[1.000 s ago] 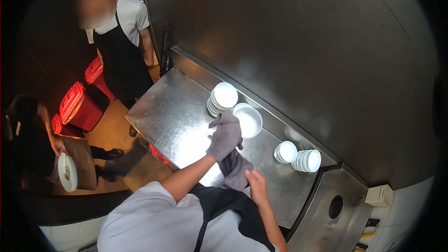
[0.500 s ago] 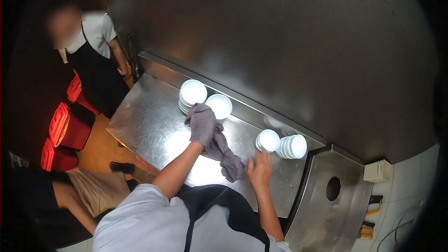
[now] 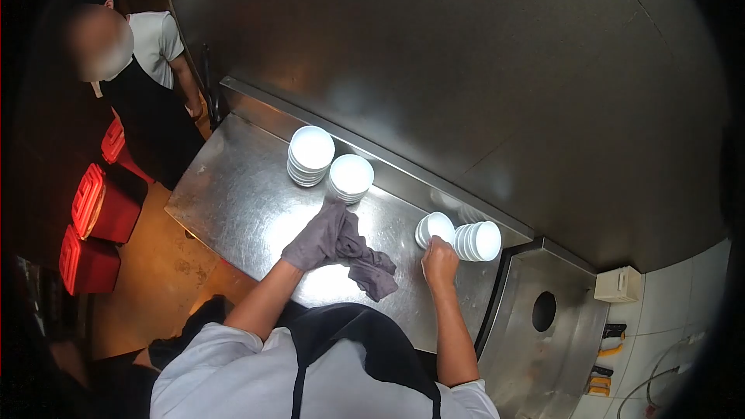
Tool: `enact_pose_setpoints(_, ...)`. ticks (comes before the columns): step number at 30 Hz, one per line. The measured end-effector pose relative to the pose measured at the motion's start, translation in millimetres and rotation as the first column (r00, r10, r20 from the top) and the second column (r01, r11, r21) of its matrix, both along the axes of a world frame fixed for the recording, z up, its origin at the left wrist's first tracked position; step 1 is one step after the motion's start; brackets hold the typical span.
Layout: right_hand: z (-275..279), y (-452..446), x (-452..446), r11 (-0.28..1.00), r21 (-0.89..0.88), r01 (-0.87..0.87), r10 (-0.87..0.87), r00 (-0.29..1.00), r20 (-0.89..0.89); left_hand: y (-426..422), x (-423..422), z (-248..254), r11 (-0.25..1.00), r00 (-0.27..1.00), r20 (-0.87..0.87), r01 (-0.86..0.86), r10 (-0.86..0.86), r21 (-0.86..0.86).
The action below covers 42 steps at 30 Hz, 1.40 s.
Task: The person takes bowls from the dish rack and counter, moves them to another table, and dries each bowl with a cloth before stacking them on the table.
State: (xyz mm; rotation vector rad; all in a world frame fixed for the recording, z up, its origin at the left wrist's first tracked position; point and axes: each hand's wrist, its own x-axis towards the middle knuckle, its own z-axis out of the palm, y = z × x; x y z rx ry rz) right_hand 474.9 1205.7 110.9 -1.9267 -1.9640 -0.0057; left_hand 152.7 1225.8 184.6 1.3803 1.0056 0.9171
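Note:
My left hand (image 3: pixel 310 242) is covered by a grey cloth (image 3: pixel 372 271) and closed on it, with the loose end hanging to the right over the steel counter (image 3: pixel 237 178). Just beyond the cloth stands a stack of white bowls (image 3: pixel 351 175), and a taller stack (image 3: pixel 311 151) is to its left. My right hand (image 3: pixel 441 262) is bare, its fingers pinched at the near rim of a small white bowl (image 3: pixel 435 226) on a stack. Beside that stack, another row of nested bowls (image 3: pixel 479 241) leans over.
A person in a black apron (image 3: pixel 151 109) stands past the counter's left end, near red bins (image 3: pixel 105 206). Part of another person shows at the lower left. At right are a steel basin with a round hole (image 3: pixel 535 349) and a pale box (image 3: pixel 618 285).
My right hand has let go of the cloth and reached the small bowls. My left hand and the cloth have moved back from the left stacks. The person at lower left has moved mostly out of view.

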Motion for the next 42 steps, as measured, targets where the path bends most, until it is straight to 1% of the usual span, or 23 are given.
enact_pose_setpoints(1, 3.0, -0.4, -1.3, 1.000, 0.012, 0.016, -0.016, 1.000, -0.020, -8.1, 3.9, 4.2, 0.970, 0.945, 0.325, 0.038, 0.044, -0.241)
enact_pose_setpoints(3, 8.3, -1.6, -3.4, 0.994, 0.058, 0.095, -0.090, 0.993, -0.081, -10.9, 0.3, 2.5, 0.744, 0.617, 0.768, 0.430, 0.171, -0.511)
enact_pose_setpoints(4, 9.8, -1.7, -3.4, 0.987, 0.082, 0.136, -0.126, 0.986, -0.111, -10.3, -5.3, -9.4, 0.855, 0.777, 0.629, 0.318, 0.013, -0.410)
enact_pose_setpoints(5, 4.4, 0.8, -0.2, 0.974, 0.052, 0.219, -0.177, 0.889, -0.421, -11.3, -10.7, -25.5, 0.936, 0.899, 0.426, 0.233, -0.104, -0.264)
enact_pose_setpoints(7, -10.7, 6.6, 8.2, 0.938, -0.077, 0.337, -0.225, 0.428, -0.875, -16.8, -18.7, -59.7, 0.979, 0.982, -0.084, 0.177, -0.169, 0.099)
enact_pose_setpoints(8, -2.6, 5.4, 6.4, 0.932, -0.124, 0.341, -0.205, 0.215, -0.955, -21.4, -19.3, -64.0, 0.973, 0.974, -0.152, 0.187, -0.166, 0.132)
enact_pose_setpoints(10, 33.0, 3.0, -4.5, 0.923, -0.213, 0.320, -0.139, -0.238, -0.961, -26.5, -21.5, -49.9, 0.976, 0.972, -0.127, 0.206, -0.196, 0.074)
enact_pose_setpoints(11, 42.9, 1.5, -6.8, 0.931, -0.202, 0.305, -0.100, -0.319, -0.942, -27.6, -23.4, -37.6, 0.976, 0.972, -0.099, 0.216, -0.211, 0.039)
enact_pose_setpoints(14, 67.9, -3.8, -19.8, 0.910, -0.163, 0.382, -0.037, -0.315, -0.948, -27.9, -26.1, 11.3, 0.974, 0.973, -0.075, 0.222, -0.219, 0.038)
enact_pose_setpoints(17, 80.8, -13.2, -38.1, 0.925, 0.060, 0.375, 0.060, 0.011, -0.998, -23.8, -10.8, 54.4, 0.965, 0.970, -0.235, 0.119, -0.062, 0.235)
enact_pose_setpoints(20, 100.6, -38.2, -72.7, 0.969, 0.083, 0.231, -0.070, 0.583, -0.810, -16.3, 19.9, 75.1, 0.949, 0.851, -0.513, 0.064, 0.110, 0.310)
enact_pose_setpoints(22, 127.3, -48.3, -98.0, 0.976, 0.191, -0.105, 0.204, 0.749, -0.631, -15.0, 36.0, 77.4, 0.976, 0.784, -0.618, 0.082, 0.062, 0.202)
enact_pose_setpoints(23, 138.7, -50.0, -105.7, 0.938, 0.256, -0.234, 0.327, 0.840, -0.432, -11.0, 43.3, 76.0, 0.988, 0.744, -0.668, 0.094, 0.011, 0.121)
enact_pose_setpoints(24, 145.9, -52.0, -112.2, 0.885, 0.284, -0.368, 0.432, 0.877, -0.209, -7.4, 50.7, 2.0, 0.767, 0.951, -0.222, -0.024, 0.216, 0.641)
enact_pose_setpoints(25, 147.1, -55.2, -117.7, 0.901, 0.296, -0.316, 0.383, 0.901, -0.205, -10.0, 46.8, 16.9, 0.741, 0.931, -0.296, 0.043, 0.213, 0.670)
enact_pose_setpoints(27, 146.2, -53.2, -127.4, 0.951, 0.288, -0.112, 0.273, 0.743, -0.611, -9.6, 37.5, 26.4, 0.675, 0.872, -0.417, 0.147, 0.257, 0.723)
enact_pose_setpoints(29, 135.1, -53.7, -132.3, 0.987, 0.151, -0.046, 0.156, 0.435, -0.887, -12.9, 22.8, 24.1, 0.673, 0.853, -0.433, 0.139, 0.291, 0.727)
enact_pose_setpoints(30, 120.8, -53.4, -129.9, 0.981, -0.002, -0.191, 0.077, 0.404, -0.911, -17.0, 16.8, 33.8, 0.701, 0.872, -0.396, 0.090, 0.288, 0.708)
enact_pose_setpoints(32, 83.8, -54.2, -120.4, 0.837, -0.282, -0.468, -0.093, 0.386, -0.918, -39.3, 5.6, 105.6, 0.849, 0.965, -0.112, -0.150, 0.237, 0.506)
enact_pose_setpoints(34, 34.5, -66.7, -118.1, 0.698, -0.518, -0.495, -0.091, 0.656, -0.749, -33.7, -19.1, 111.5, 0.854, 0.937, -0.137, -0.223, 0.321, 0.470)
enact_pose_setpoints(35, 31.5, -74.6, -118.4, 0.706, -0.550, -0.447, -0.036, 0.753, -0.658, -27.6, -35.0, 108.4, 0.842, 0.913, -0.155, -0.268, 0.377, 0.467)
enact_pose_setpoints(38, 5.2, -95.7, -94.3, 0.805, -0.439, -0.400, -0.126, 0.607, -0.784, -8.6, -86.6, 91.0, 0.778, 0.825, -0.141, -0.440, 0.548, 0.449)
enact_pose_setpoints(42, 82.2, -91.7, -77.0, 0.887, -0.299, -0.352, -0.174, 0.346, -0.922, -4.0, -106.3, 78.1, 0.750, 0.789, -0.140, -0.490, 0.598, 0.443)
